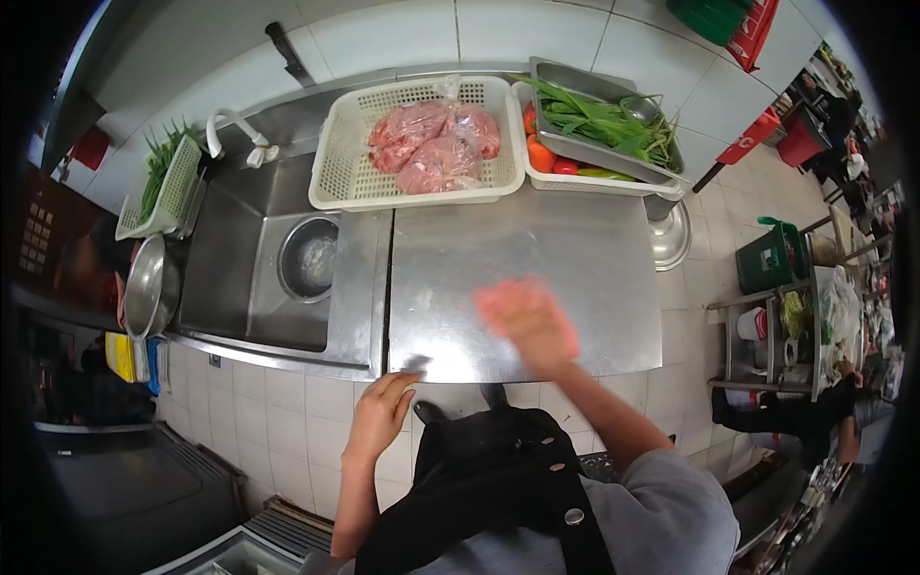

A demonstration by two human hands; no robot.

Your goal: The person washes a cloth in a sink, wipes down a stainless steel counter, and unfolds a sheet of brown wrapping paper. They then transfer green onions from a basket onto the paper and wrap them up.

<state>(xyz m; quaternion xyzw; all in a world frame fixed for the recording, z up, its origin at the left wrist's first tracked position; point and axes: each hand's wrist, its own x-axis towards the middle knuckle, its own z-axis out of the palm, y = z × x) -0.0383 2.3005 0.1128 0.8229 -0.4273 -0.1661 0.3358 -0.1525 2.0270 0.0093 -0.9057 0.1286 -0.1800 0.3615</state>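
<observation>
Pink cloth is under the right hand on the steel table, just right of the frame's middle; it's blurry, so I can't tell how tight the grip is. The left hand looks empty and loose. Wiping well likely means pressing flat, all over. Top middle, a white basket holds bagged meat; upper right, a metal tray holds green leaves

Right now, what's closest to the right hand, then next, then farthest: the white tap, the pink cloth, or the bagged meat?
1. Pink cloth: under the right hand.
2. Bagged meat: ahead and left, in the white basket.
3. White tap: farther left, by the sink.
</observation>
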